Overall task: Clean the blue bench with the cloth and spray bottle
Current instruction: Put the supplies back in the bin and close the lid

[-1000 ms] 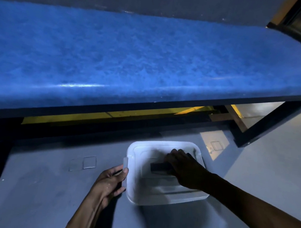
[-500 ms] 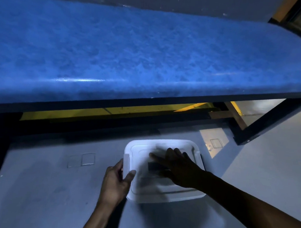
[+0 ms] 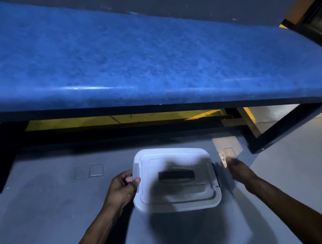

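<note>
The long blue bench point(image 3: 152, 62) with a black frame fills the upper half of the view. On the grey floor below it sits a white lidded plastic box point(image 3: 176, 179) with a dark handle on its lid. My left hand point(image 3: 123, 187) pinches the grey latch on the box's left side. My right hand point(image 3: 236, 168) is blurred beside the box's right edge, by the right latch; I cannot tell whether it grips anything. No cloth or spray bottle is visible.
The bench's black legs point(image 3: 285, 124) stand at right and far left. A yellow strip point(image 3: 77, 121) runs under the bench. A small floor plate point(image 3: 230, 151) lies just beyond my right hand. A dark wall rises behind the bench.
My right hand left the lid's handle and swept to the box's right side. My left hand closed on the left latch.
</note>
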Available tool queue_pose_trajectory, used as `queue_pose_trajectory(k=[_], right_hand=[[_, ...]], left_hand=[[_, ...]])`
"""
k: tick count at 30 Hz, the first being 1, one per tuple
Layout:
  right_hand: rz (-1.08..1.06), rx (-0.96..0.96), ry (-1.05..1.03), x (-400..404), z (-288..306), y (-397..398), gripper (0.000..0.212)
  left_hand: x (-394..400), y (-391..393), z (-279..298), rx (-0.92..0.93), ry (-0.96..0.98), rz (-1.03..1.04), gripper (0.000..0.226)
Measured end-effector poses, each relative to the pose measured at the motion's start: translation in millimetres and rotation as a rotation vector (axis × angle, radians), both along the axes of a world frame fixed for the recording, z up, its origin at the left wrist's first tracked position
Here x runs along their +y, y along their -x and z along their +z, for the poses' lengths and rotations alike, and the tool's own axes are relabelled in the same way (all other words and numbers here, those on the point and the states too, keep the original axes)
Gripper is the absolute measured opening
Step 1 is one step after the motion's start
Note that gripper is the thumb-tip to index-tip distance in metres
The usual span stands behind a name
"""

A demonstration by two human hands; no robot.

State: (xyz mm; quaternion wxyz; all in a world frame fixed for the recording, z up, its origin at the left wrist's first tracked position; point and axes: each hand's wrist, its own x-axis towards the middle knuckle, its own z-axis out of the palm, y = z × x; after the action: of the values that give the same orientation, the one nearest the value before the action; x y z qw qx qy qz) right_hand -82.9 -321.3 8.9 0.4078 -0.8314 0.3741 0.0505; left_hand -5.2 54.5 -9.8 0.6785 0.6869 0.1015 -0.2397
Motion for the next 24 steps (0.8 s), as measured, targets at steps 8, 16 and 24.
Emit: queue_pose_trajectory(k=[8,16,24], right_hand=[[-0.275,0.164,-0.739,-13.9,-4.1,44.8,0.039],[-0.349,0.096,-0.816,8.0,-27.0,44.9,0.021],[-0.043,0.234,-0.301,44.9,13.8,22.5,0.011]], left_hand=[[2.8,-1.6,-6.7,-0.002,0.024,-0.047,0.019],[3.7,-5.0,-13.5,0.019,0.032,-0.054,0.018],[6.5,-5.8,-26.8,0.029,0.006,-0.056,0.008]])
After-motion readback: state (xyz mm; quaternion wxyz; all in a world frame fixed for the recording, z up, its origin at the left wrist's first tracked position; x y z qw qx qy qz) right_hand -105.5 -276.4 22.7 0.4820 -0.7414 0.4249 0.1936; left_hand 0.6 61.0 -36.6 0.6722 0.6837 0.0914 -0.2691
